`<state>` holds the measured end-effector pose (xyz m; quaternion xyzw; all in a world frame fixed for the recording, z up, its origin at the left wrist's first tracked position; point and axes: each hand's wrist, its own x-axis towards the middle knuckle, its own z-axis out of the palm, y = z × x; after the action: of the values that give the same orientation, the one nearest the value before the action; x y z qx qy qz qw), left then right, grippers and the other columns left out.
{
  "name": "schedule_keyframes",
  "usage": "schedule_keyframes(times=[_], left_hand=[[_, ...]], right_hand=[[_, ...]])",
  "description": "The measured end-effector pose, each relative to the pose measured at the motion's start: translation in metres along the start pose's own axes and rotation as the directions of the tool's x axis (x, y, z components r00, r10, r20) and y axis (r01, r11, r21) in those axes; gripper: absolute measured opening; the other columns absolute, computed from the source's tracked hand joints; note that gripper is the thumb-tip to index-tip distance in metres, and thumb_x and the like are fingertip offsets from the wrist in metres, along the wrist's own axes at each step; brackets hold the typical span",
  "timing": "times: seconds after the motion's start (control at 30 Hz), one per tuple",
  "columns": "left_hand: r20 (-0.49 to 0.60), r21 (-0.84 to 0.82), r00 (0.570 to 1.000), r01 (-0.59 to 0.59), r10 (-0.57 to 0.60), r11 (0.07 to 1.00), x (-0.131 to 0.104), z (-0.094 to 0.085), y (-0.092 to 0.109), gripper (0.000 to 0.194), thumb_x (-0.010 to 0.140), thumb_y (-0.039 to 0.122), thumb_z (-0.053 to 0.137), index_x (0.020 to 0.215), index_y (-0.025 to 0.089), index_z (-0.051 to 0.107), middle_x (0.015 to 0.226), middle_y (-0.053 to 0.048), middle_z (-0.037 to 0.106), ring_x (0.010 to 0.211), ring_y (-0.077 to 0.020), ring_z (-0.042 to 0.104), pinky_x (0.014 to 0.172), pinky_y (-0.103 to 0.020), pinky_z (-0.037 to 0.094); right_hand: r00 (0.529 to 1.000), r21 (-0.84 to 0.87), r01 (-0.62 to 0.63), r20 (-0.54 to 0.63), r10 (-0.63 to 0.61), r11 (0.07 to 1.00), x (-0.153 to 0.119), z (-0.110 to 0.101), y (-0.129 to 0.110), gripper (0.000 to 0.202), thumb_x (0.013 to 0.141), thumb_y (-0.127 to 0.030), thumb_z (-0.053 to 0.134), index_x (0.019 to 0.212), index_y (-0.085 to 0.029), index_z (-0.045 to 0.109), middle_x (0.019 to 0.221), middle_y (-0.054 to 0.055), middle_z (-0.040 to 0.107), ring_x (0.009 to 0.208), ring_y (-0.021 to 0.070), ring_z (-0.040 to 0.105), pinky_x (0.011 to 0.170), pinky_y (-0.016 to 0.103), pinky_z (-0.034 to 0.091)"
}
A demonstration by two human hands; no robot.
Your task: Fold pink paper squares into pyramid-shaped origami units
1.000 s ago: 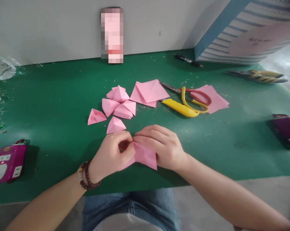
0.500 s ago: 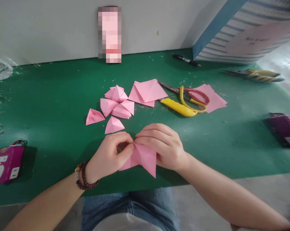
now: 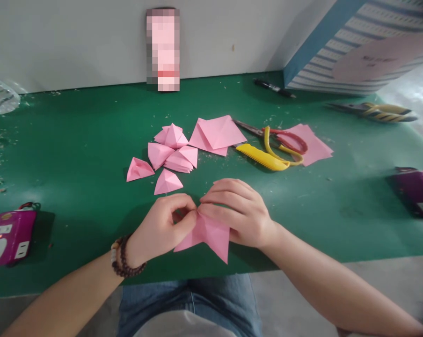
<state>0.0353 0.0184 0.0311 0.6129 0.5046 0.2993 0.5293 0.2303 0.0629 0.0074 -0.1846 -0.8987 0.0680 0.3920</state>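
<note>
Working from left across the green tabletop (image 3: 81,154): my left hand (image 3: 158,224), a few folded pink pieces (image 3: 167,182) lying just beyond it, then the creased pink paper sheet (image 3: 216,234), then my right hand (image 3: 241,215). The sheet is sitting between both hands, near the table's front edge.

Shaping a fold seems to be the step. On the left, a light pinch should be pinning the layers without crushing them. In the middle, a ridge is running from the pinch toward me; best to be following that crease rather than starting another. On the right, a long point is hanging toward me, so the fingers should be supporting the panel beside it. Paper like this is probably taking stray marks easily: soft pressure first, firm once edges are meeting.

Poses. Left forearm (image 3: 67,290) is slanting in from lower left, beaded bracelet (image 3: 122,264) circling the wrist. Left thumb and forefinger are curling into a small loop, tips closing on the sheet's top. Right fingers are arching over its upper right, loosely bent, holding it, tips nearly meeting the left's. Right thumb is hiding; cannot tell how tightly it is pressing.
</note>
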Motion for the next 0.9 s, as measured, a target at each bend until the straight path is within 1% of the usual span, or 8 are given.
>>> schedule_keyframes(times=[0.13,0.2,0.3,0.37,0.47,0.6,0.7,0.9], left_hand=[[0.002,-0.011,1.0,0.028,-0.028,1.0,0.0004,0.0004,-0.0014,0.017,0.085,0.016,0.049,0.068,0.017,0.052,0.067,0.003,0.052,0.063,-0.0102,0.049,0.056,-0.021,0.04],[0.009,-0.02,0.999,0.05,-0.05,0.999,0.0012,0.0003,-0.002,0.018,0.085,0.018,0.049,0.068,0.017,0.052,0.067,0.003,0.051,0.063,-0.0106,0.048,0.056,-0.022,0.039],[0.019,-0.016,0.997,0.069,-0.068,0.998,0.0024,-0.0001,-0.0012,0.018,0.086,0.02,0.049,0.069,0.018,0.052,0.066,0.003,0.051,0.062,-0.0107,0.048,0.055,-0.022,0.038],[0.019,0.0,0.998,0.064,-0.064,0.998,0.0027,-0.0003,-0.0001,0.017,0.085,0.019,0.049,0.068,0.018,0.052,0.065,0.003,0.05,0.062,-0.0107,0.047,0.055,-0.022,0.037],[0.016,0.0,0.998,0.057,-0.057,0.998,0.0024,0.0,0.0002,0.016,0.084,0.018,0.05,0.069,0.018,0.052,0.066,0.003,0.051,0.063,-0.0109,0.049,0.055,-0.022,0.038],[-0.024,-0.022,0.997,0.07,-0.07,0.997,0.0025,0.0001,-0.0023,0.016,0.085,0.02,0.05,0.07,0.017,0.055,0.067,0.002,0.054,0.064,-0.0115,0.051,0.057,-0.022,0.041],[-0.054,-0.012,0.996,0.068,-0.069,0.998,0.0035,-0.0012,-0.0032,0.017,0.084,0.021,0.051,0.069,0.017,0.057,0.067,0.002,0.056,0.066,-0.012,0.053,0.06,-0.022,0.042],[0.001,-0.071,0.993,0.116,-0.117,0.991,0.0024,-0.0043,0.0007,0.024,0.09,0.024,0.042,0.074,0.017,0.059,0.071,0.0,0.059,0.066,-0.0132,0.058,0.059,-0.023,0.048]], right_hand=[[0.999,-0.03,0.044,0.021,-0.043,0.999,-0.0016,-0.0005,-0.0005,0.014,0.09,-0.019,0.054,0.096,-0.017,0.066,0.09,0.008,0.073,0.087,0.0208,0.065,0.085,0.042,0.057],[0.998,-0.054,0.061,0.037,-0.059,0.997,-0.002,-0.0013,-0.0005,0.014,0.089,-0.018,0.055,0.095,-0.016,0.067,0.089,0.008,0.073,0.087,0.0214,0.065,0.084,0.042,0.057],[0.999,-0.055,0.039,0.029,-0.038,0.998,-0.0021,-0.0021,-0.0004,0.014,0.087,-0.015,0.055,0.096,-0.016,0.067,0.09,0.008,0.073,0.085,0.0213,0.065,0.082,0.04,0.058],[1.0,-0.034,0.016,0.012,-0.016,0.999,-0.002,-0.002,-0.0005,0.016,0.088,-0.016,0.054,0.099,-0.017,0.066,0.09,0.008,0.073,0.084,0.0209,0.065,0.081,0.04,0.058],[1.0,-0.011,0.013,0.01,-0.012,1.0,-0.0015,-0.001,-0.0014,0.018,0.089,-0.015,0.052,0.101,-0.018,0.065,0.09,0.007,0.073,0.083,0.0203,0.065,0.08,0.039,0.058],[1.0,0.013,0.019,0.021,-0.02,1.0,-0.0013,0.0008,-0.0024,0.02,0.086,-0.015,0.057,0.104,-0.015,0.066,0.092,0.008,0.075,0.085,0.0215,0.066,0.08,0.039,0.059],[0.999,-0.003,0.011,0.039,-0.011,1.0,-0.0024,0.0015,-0.0022,0.022,0.086,-0.017,0.059,0.107,-0.017,0.066,0.095,0.007,0.075,0.085,0.021,0.067,0.077,0.038,0.059],[0.998,-0.073,0.011,0.058,-0.006,0.997,-0.0037,-0.0001,-0.0019,0.021,0.089,-0.017,0.057,0.107,-0.017,0.067,0.098,0.007,0.075,0.085,0.0201,0.068,0.075,0.035,0.058]])
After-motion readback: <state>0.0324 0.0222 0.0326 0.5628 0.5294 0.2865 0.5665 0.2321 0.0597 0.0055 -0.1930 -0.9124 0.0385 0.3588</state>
